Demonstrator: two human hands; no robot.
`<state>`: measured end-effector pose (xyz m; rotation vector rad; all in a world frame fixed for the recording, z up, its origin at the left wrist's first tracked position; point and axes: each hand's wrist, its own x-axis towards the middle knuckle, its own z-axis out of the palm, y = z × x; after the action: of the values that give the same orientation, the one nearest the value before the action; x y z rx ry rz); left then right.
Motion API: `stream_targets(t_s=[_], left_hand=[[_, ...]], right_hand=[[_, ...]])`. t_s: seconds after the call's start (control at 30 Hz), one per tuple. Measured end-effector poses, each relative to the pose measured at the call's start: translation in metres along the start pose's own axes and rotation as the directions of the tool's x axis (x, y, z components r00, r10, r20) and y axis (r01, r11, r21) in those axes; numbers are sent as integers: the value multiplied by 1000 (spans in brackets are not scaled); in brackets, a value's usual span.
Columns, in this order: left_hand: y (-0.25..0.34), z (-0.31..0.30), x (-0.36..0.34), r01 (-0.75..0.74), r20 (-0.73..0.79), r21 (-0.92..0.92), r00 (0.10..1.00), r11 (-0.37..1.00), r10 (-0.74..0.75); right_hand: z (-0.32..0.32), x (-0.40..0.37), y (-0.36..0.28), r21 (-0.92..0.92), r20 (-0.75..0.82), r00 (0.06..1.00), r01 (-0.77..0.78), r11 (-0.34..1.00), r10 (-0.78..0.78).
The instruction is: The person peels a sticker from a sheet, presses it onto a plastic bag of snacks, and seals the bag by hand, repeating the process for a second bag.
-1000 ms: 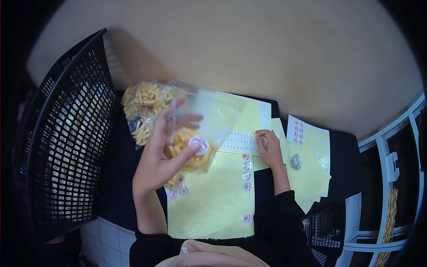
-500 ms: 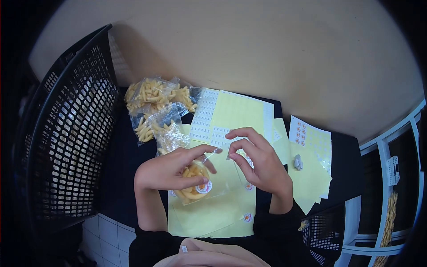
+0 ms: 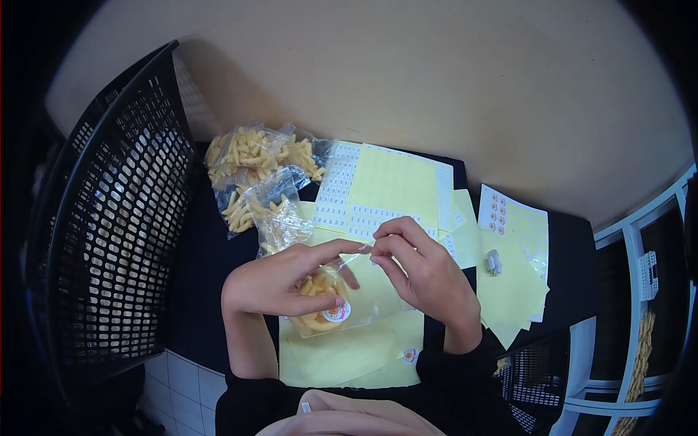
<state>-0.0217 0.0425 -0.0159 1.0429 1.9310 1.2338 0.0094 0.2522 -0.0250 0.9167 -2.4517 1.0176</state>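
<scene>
Right of a tall, black, perforated basket, over yellow paper sheets, the left hand grips a clear plastic bag of yellow snack sticks. The right hand's fingertips nearly meet, their contents unclear. Uneven pulling could crease the film.

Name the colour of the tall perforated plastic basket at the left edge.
The tall perforated plastic basket is black, showing best in the head view.
</scene>
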Motion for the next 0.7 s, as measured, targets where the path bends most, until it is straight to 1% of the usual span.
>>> stream_targets(t_s=[0.03,0.1,0.23,0.3,0.33,0.4,0.43,0.5,0.53,0.6,0.63,0.7], left_hand=[[1,0,0,-2,0,1,1000,1000,2],[1,0,-1,31,-2,15,1000,999,-31],[4,0,-1,35,-18,34,999,999,-34],[3,-1,-2,13,-12,57,1000,998,-13],[3,-1,-2,13,-12,57,1000,998,-12],[4,-1,-3,36,-15,16,999,999,-35],[3,0,-3,36,-14,16,999,999,-35],[-2,4,-1,-70,-82,53,994,996,75],[-6,5,0,-70,-81,52,994,996,74],[-10,6,0,-116,-116,87,985,989,126],[-9,6,0,-116,-114,86,986,989,126],[-5,7,-1,-21,-147,78,989,997,33]], right_hand=[[0,0,1,-2,0,1000,1,1000,-1],[2,0,3,26,-49,998,37,999,-36],[4,0,5,90,-100,995,25,996,-15],[0,5,-1,193,-118,988,-76,978,100],[1,4,-2,193,-118,988,-76,978,100],[2,3,-3,397,-63,951,-254,882,303],[2,2,-3,397,-63,951,-255,882,303],[3,1,-1,487,29,945,-299,821,327],[5,0,0,487,29,944,-300,820,328],[7,0,1,566,14,941,-286,773,337],[8,0,0,566,13,940,-287,772,340],[8,0,-2,610,1,922,-308,730,388]])
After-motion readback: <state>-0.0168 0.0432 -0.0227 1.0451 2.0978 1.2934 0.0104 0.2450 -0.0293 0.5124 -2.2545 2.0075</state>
